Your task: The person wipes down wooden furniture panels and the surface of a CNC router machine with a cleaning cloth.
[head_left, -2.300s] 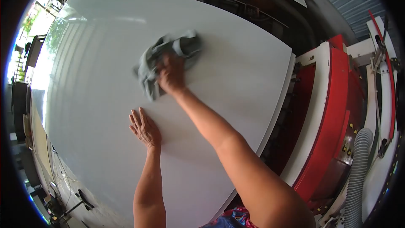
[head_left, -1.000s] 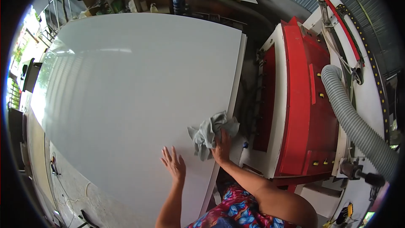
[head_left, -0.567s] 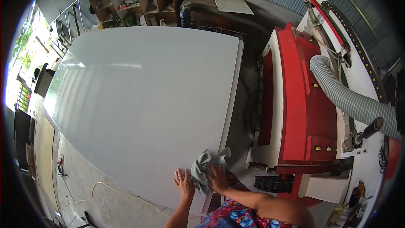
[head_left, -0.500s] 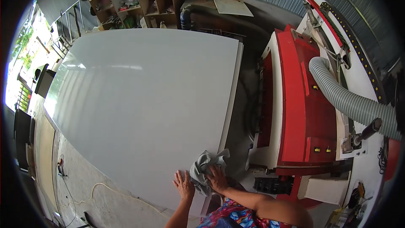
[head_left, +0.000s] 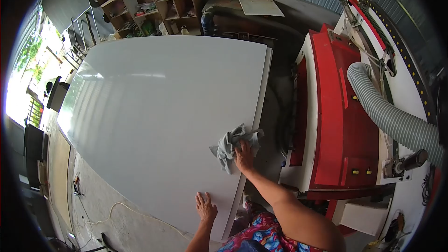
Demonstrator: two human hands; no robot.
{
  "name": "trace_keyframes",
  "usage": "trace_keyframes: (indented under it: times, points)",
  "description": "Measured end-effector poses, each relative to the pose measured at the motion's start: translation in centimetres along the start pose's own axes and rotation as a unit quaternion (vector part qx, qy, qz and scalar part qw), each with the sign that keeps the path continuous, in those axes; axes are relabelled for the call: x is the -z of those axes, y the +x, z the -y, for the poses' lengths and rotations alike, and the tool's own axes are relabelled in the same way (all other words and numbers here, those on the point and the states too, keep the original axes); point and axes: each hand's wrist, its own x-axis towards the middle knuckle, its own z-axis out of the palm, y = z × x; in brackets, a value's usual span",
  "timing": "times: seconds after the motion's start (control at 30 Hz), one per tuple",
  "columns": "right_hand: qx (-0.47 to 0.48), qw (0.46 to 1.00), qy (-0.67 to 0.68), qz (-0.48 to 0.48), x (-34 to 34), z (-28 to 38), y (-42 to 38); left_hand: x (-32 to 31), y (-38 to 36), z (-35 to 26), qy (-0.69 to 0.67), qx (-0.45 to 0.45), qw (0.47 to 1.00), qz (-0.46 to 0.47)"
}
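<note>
A large glossy light-grey panel lies flat in front of me, on top of another sheet whose edge shows along the right. Near that right edge, my right hand presses on a crumpled grey cloth, and part of the cloth reaches over the edge. My left hand rests flat on the panel closer to me, fingers stretched out, holding nothing. The cloth and the left hand are apart.
To the right stands a red and white machine with a ribbed grey hose. Wooden shelves with assorted items are at the back. A pale cable runs across the concrete floor at lower left.
My right hand has pushed the cloth forward along the panel's right edge, away from me. The left hand stays at about the same place, now well apart from the cloth.
</note>
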Motion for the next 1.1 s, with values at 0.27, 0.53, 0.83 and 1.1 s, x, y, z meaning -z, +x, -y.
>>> trace_keyframes:
  times: [0.27, 0.53, 0.83, 1.1]
  points:
    - [0.073, 0.996, 0.049, 0.021, -1.7, 4.2, -11.7, -0.5, 0.2, 1.3, 0.015, -0.038, 0.999, -0.004]
    - [0.093, 0.992, 0.076, 0.043, -1.2, 10.3, -24.0, 0.6, -2.6, 2.1, -0.077, -0.103, 0.991, -0.043]
    - [0.043, 0.982, 0.164, 0.083, -4.6, 11.8, -32.6, -2.9, -8.9, 6.0, 0.04, -0.249, 0.968, -0.021]
    - [-0.005, 0.98, 0.145, 0.136, -2.8, 13.3, -34.2, -6.0, -9.9, 7.7, 0.017, -0.333, 0.942, -0.034]
